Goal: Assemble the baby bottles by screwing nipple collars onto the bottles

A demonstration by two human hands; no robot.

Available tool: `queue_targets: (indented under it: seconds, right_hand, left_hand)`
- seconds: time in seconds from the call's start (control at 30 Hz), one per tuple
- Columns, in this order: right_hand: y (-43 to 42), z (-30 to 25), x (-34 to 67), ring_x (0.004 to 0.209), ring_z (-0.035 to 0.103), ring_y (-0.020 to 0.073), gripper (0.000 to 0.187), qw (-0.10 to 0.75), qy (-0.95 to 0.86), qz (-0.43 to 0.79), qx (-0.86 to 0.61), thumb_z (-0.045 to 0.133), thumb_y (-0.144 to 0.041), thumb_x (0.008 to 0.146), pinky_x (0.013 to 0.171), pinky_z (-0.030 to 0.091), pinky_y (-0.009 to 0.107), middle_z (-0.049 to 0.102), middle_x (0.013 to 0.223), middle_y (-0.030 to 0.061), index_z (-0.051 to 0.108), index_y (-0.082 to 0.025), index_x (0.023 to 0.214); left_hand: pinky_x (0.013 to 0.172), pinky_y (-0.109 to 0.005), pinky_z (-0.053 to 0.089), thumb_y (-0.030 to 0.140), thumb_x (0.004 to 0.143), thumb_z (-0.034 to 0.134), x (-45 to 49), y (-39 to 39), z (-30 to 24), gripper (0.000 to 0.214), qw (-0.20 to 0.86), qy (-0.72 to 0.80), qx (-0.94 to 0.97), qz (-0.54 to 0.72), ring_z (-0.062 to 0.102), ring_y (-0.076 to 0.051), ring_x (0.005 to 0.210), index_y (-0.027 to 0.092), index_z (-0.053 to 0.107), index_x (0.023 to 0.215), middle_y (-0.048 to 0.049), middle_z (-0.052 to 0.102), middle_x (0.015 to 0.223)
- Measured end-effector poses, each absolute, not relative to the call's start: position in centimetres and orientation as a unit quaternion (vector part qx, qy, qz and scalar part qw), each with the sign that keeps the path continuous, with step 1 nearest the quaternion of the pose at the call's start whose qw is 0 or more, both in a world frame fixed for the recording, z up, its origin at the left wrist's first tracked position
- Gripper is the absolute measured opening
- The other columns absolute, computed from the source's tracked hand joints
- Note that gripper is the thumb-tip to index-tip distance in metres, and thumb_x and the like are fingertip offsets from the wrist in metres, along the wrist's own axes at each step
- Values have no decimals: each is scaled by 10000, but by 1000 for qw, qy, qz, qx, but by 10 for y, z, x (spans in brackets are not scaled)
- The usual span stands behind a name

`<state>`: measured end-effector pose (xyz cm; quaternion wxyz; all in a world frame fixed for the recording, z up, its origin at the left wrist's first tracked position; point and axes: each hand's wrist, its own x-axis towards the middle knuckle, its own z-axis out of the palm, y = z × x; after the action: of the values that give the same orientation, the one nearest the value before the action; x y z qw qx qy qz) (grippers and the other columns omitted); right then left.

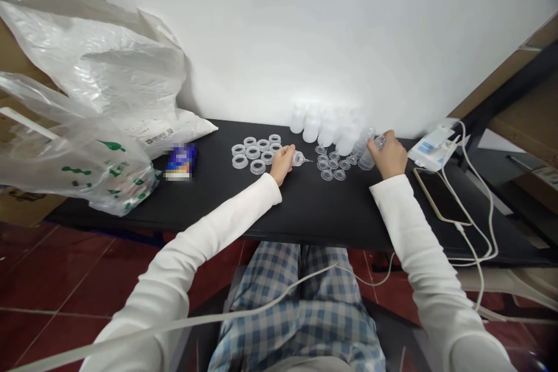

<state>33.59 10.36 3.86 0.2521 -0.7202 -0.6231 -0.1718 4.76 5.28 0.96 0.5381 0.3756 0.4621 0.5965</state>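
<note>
My left hand (282,165) is closed on a small translucent plastic piece with a thin pointed nozzle (299,158), tip toward the right. Just left of it, several translucent rings (253,153) lie on the black tabletop, some partly behind the hand. My right hand (390,156) has its fingers bent round a clear plastic cup-like piece (367,158) at the right end of a group of similar pieces. Between the hands lie several small clear flanged discs (333,164). Behind them stand several frosted white bottles (323,127), close together against the wall.
On the left stand a big white plastic bag (126,64) and a clear bag with green print (108,168). A blue packet (181,161) lies beside them. To the right are a phone (441,196), white cables (490,209) and a white box (431,148). A cable crosses my lap.
</note>
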Motion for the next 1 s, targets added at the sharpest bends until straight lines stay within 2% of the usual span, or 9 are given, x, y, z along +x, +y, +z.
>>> queue_targets:
  seconds: [0.17,0.3,0.4,0.53,0.67,0.73,0.83,0.9,1.0]
  right_hand:
    - [98,39,329,869,622,308,585,262,-606,-188,-727,432,-545,950,833,424,444,682,960,202,498,-69,1284]
    - [90,41,327,1002,566,359,686,336,-585,-214,-706,419,-618,945,877,403,501,620,1112,253,487,-53,1328]
    - [84,39,317,1047,541,362,582,370,-627,-229,-647,396,-539,972,886,398,507,586,1143,245,535,-64,1279]
    - [72,25,278,1023,580,287,380,317,-798,-232,-456,433,-401,983,921,392,436,640,1054,137,611,-165,1222]
    - [62,16,235,1004,604,242,361,301,-848,-267,-345,465,-315,994,907,385,380,674,1081,122,578,-171,1305]
    - [61,15,224,1015,608,244,310,310,-851,-256,-339,449,-279,1001,887,391,375,682,1085,133,595,-152,1244]
    - [64,16,222,1009,617,249,240,329,-854,-222,-337,454,-249,994,877,411,380,689,1079,134,595,-157,1166]
    - [66,16,226,972,621,249,201,346,-854,-202,-331,483,-240,973,861,430,383,690,1041,120,583,-170,1133]
    - [68,15,231,915,615,248,173,362,-858,-173,-320,530,-226,927,808,449,377,675,989,106,568,-179,1088]
  left_hand:
    - [371,-171,174,459,880,692,47,54,10,503,537,465,381,592,248,-31,408,198,351,619,88,293,510]
    - [368,-170,176,517,886,669,47,54,11,513,542,453,382,596,234,-28,395,202,352,635,96,292,499]
    - [360,-167,180,581,866,667,48,53,10,521,546,421,405,600,246,-28,394,203,373,662,98,316,504]
    - [360,-160,235,631,821,692,50,51,9,495,527,387,462,599,316,-45,437,204,457,734,81,398,553]
    - [394,-167,320,698,779,687,49,52,4,511,475,352,538,600,454,-81,586,209,543,820,33,484,712]
    - [490,-177,413,716,791,660,48,54,2,520,430,346,572,606,515,-101,711,207,568,843,7,515,815]
    - [790,-240,519,690,858,601,46,57,-2,493,385,351,610,597,578,-139,967,198,583,874,-41,568,1066]
    - [968,-302,494,657,879,599,46,57,-4,464,392,337,629,580,570,-178,1144,194,573,900,-70,556,1223]
    - [1073,-367,446,606,833,693,48,57,-8,453,443,297,635,559,548,-216,1257,195,522,921,-93,535,1328]
